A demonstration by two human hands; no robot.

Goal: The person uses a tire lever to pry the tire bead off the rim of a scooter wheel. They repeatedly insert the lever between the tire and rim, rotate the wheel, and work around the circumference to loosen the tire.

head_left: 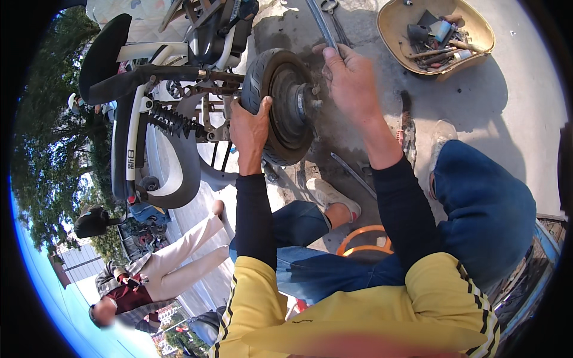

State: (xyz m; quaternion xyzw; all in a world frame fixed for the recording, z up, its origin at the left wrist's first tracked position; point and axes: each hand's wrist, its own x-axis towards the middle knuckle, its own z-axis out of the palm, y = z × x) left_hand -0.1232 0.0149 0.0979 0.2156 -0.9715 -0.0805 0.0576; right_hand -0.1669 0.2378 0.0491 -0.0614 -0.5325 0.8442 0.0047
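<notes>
A small scooter wheel (pixel 292 107), with a black tyre (pixel 255 80) round a greasy metal hub, is mounted on a white and black scooter lying on its side. My left hand (pixel 250 127) grips the tyre's near-left edge, thumb on the tread and fingers partly hidden behind it. Just right of the hub, my right hand (pixel 353 80) is closed round a long metal bar (pixel 321 22). The bar points up and away past the top edge; its lower end is hidden by my fingers. A threaded axle end (pixel 316 104) sticks out of the hub.
A tan bowl-shaped tray (pixel 391 45) of tools stands at the upper right. Another metal bar (pixel 352 173) lies on the concrete near my shoe (pixel 334 200). An orange ring-shaped thing (pixel 358 235) is below my legs. At the lower left stands a person (pixel 173 256) in pale trousers.
</notes>
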